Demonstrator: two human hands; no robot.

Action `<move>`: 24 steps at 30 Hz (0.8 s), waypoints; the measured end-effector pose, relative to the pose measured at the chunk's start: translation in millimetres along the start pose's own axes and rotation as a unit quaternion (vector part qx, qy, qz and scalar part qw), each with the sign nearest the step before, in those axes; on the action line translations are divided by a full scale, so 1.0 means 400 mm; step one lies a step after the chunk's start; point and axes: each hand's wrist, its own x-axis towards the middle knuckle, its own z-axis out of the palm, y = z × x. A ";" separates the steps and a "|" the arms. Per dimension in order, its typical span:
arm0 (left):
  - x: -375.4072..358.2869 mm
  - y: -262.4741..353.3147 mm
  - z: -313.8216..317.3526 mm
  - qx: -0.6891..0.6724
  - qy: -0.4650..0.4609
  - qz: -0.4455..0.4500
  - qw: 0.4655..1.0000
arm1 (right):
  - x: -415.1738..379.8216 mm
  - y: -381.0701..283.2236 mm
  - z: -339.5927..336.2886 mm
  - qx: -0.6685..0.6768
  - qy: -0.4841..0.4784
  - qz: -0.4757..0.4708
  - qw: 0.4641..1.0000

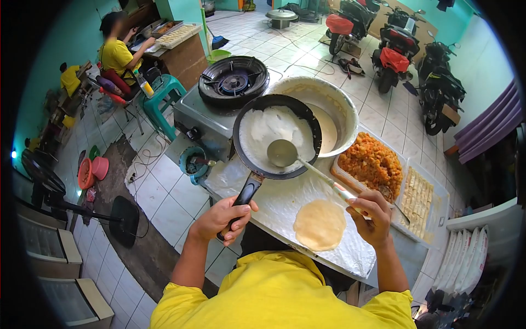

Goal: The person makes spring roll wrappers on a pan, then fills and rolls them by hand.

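Note:
My left hand (224,218) is closed around the black handle of a frying pan (240,131). Pale batter (274,123) covers most of the pan's inside. In my right hand (372,214) is a ladle (282,153), its bowl over the pan and its handle slanting up from my fingers. Just beyond the pan stands a large metal pot (350,118) with more batter inside. A round, thin pancake (320,225) lies flat on the plastic-covered table (268,211), between my hands.
A gas burner (233,82) sits beyond the pan at left. On the right are a tub of orange filling (371,164) and a container of pale rolls (421,203). A green stool (164,101), a seated co-worker (118,57), a fan (120,219) and parked motorbikes (394,46) stand around.

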 end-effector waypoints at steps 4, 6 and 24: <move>-0.019 0.015 -0.017 0.033 0.015 -0.006 0.999 | 0.003 0.010 -0.008 -0.057 0.019 -0.055 0.997; -0.029 0.029 -0.017 0.036 0.017 -0.005 0.999 | 0.007 0.019 0.003 -0.061 0.047 -0.048 0.996; -0.035 0.035 -0.028 0.036 0.058 0.030 0.997 | 0.060 0.044 0.048 -0.004 0.083 0.004 0.997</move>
